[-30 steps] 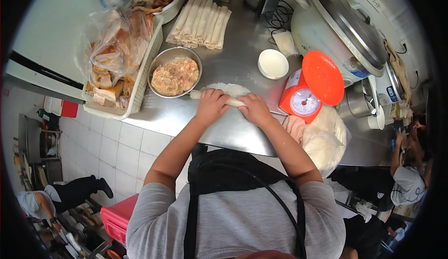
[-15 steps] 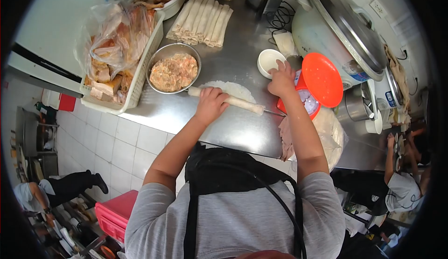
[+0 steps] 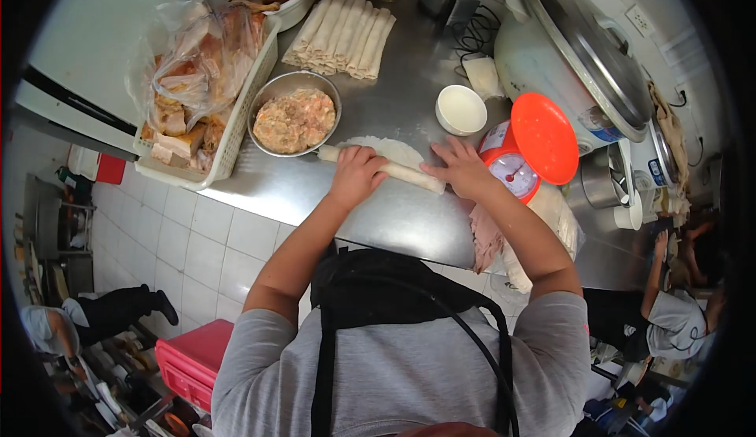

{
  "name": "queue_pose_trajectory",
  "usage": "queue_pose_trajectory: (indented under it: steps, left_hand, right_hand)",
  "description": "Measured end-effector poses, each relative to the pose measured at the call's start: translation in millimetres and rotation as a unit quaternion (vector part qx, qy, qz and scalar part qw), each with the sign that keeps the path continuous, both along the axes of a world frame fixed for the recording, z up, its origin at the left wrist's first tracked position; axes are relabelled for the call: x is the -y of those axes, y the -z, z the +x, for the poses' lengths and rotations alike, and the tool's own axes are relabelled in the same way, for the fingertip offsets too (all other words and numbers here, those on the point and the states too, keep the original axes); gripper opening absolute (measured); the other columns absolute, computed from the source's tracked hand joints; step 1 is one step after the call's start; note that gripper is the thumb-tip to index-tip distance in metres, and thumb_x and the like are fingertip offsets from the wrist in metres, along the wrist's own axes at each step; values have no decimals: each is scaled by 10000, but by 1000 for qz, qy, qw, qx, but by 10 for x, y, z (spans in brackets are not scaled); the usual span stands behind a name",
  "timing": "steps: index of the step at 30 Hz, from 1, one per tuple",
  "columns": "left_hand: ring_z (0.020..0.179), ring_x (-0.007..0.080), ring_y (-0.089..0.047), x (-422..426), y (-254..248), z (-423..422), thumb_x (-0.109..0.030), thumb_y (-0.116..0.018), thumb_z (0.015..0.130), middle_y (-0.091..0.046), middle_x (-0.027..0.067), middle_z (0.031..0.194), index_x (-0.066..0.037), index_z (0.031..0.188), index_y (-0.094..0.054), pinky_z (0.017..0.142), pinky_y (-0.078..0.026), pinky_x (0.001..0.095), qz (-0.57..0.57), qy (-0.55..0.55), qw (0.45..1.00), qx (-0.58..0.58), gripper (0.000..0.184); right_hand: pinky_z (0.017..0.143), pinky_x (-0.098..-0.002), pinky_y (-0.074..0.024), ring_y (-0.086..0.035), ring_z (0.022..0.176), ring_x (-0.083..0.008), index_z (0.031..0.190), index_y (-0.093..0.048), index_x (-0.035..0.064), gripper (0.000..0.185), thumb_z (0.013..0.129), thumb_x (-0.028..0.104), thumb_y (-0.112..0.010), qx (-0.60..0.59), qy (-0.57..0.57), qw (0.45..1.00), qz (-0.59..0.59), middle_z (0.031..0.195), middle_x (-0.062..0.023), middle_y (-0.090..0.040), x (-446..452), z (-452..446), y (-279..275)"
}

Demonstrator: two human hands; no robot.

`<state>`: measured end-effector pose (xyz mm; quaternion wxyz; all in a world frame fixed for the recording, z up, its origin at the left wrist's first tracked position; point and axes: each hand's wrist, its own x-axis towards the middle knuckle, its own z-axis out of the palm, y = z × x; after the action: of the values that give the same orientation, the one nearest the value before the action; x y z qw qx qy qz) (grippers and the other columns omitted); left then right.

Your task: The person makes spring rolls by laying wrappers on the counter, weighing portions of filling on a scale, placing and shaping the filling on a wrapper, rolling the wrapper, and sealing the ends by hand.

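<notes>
A long pale roll (image 3: 408, 175) lies slantwise on the steel table (image 3: 299, 193), with a thin round wrapper (image 3: 390, 150) just behind it. My left hand (image 3: 357, 173) rests on the roll's left part with fingers closed over it. At the roll's right end is my right hand (image 3: 458, 166), its fingers spread and the fingertips near or touching the roll. Left of the roll stands a metal bowl of minced filling (image 3: 294, 120). A small white bowl (image 3: 461, 110) sits beyond my right hand. Finished-looking rolls (image 3: 340, 34) are piled at the back.
An orange scale (image 3: 510, 171) stands right of my right hand, beside a large lidded pot (image 3: 567, 51). A basket of bagged meat (image 3: 256, 94) is at the left. Pink cloth (image 3: 484, 236) hangs at the front edge. Other people (image 3: 677, 319) are at both sides.
My right hand went from the roll's right part to the small white bowl, then came back to the roll's right end. My left hand has stayed on the roll.
</notes>
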<state>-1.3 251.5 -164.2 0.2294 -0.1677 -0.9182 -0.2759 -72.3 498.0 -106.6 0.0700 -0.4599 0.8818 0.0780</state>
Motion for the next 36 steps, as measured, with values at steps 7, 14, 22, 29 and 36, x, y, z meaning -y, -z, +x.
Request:
queue_pose_trajectory:
  steps: [7,14,22,29,36]
  left_hand:
    - [912,241,-469,-7,-15,-7,-186,-720,611,-526,21,893,-145,884,-641,833,-354,390,-3,-4,1000,2,287]
    - [911,237,-468,-4,0,-10,-190,-719,615,-525,20,892,-149,891,-644,834,-353,391,4,-2,1000,1,289]
    - [935,237,-464,19,2,-5,-195,-719,619,-521,22,907,-150,907,-635,854,-344,387,13,5,1000,23,303]
    - [965,264,-475,325,-60,73,-204,-728,620,-519,58,1008,-106,981,-589,853,-356,394,-22,-71,997,36,399]
    - [990,265,-476,392,23,66,-230,-718,644,-528,71,1020,-98,974,-594,856,-364,396,-13,-87,995,51,377]
  right_hand:
    - [1035,-458,-199,-225,1301,-345,1249,-469,384,464,851,153,-411,-29,2,999,-12,1415,-87,-284,226,-109,152]
    - [1030,-431,-217,-269,1278,-349,1231,-501,324,474,804,120,-472,27,-30,997,61,1399,-101,-309,-134,78,-211]
    - [986,-436,-273,-359,1204,-315,1040,-595,120,389,665,34,-538,-99,218,969,-62,1280,-141,-428,101,-514,-85]
    - [1012,-510,-218,-335,1218,-334,992,-608,143,392,647,-22,-524,128,94,923,-350,1265,-119,-446,159,-495,78]
    - [1048,-588,-26,-127,1338,-346,1168,-560,289,405,811,123,-468,14,14,997,-81,1396,-54,-327,632,-189,95]
